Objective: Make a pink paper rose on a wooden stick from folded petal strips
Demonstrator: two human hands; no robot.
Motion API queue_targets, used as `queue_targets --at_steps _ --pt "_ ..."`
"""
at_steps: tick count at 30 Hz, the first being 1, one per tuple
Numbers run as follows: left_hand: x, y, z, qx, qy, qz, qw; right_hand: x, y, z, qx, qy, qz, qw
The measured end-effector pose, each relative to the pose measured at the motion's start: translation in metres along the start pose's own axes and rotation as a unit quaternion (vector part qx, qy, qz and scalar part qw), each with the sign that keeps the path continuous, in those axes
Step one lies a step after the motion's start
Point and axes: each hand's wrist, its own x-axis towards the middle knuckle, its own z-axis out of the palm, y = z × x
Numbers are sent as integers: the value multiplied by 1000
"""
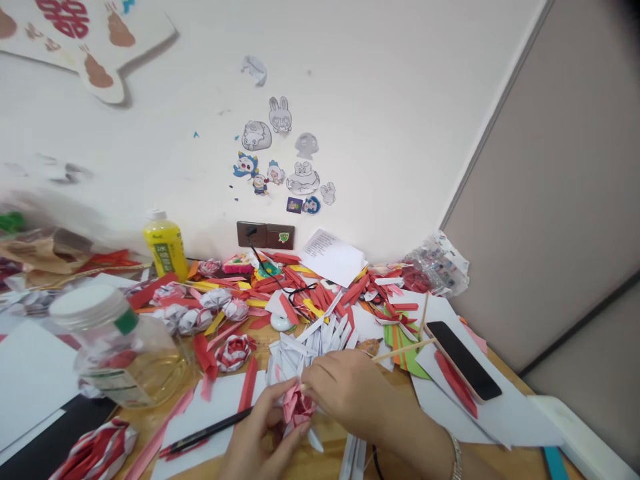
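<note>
A small pink and red folded paper flower (296, 408) is held low in the middle of the view. My left hand (263, 437) cups it from below and the left, fingers curled round it. My right hand (350, 393) pinches its upper edge from the right, and a thin wooden stick (403, 350) runs out from under those fingers toward the right. Just behind the flower lies a heap of white folded paper strips (315, 340). A black pen (213, 430) rests on white paper beside my left hand.
Red and white paper roses (234, 351) and red strips litter the wooden table (500, 363). A clear plastic jar (117, 350) stands at left, a yellow bottle (165, 247) by the wall, a phone (463, 360) at right on white sheets.
</note>
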Motion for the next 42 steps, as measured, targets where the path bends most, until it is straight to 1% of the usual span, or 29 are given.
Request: queue_targets --at_steps 4,7,14,20,24,28,30,35,39,42 --pt "1 0 -2 -5 -14 -5 1000 1 -1 -2 11 -3 10 1000" --pt "1 -1 -2 -5 -5 -2 1000 1 0 -3 9 3 2 1000" --pt "1 -3 -2 10 -17 -5 1000 0 0 -1 8 1 3 1000" --pt "-1 -2 0 8 -7 -2 1000 -2 -1 -5 1 3 -23 1000" --pt "-1 -1 0 4 -24 -5 1000 -2 0 -5 -3 8 -27 1000" --pt "0 -3 1 5 5 12 1000 -2 -1 -4 -7 10 -28 1000" --pt "0 -4 1 2 13 11 1000 -2 -1 -3 -8 9 -26 1000" --pt "0 -5 -2 29 -29 -1 999 -2 -1 -2 -5 10 -23 1000" --pt "0 -3 -4 56 -28 4 998 -2 -1 -2 -6 2 -22 1000" --pt "0 -2 -4 56 -28 11 998 -2 0 -2 -10 -1 -19 1000"
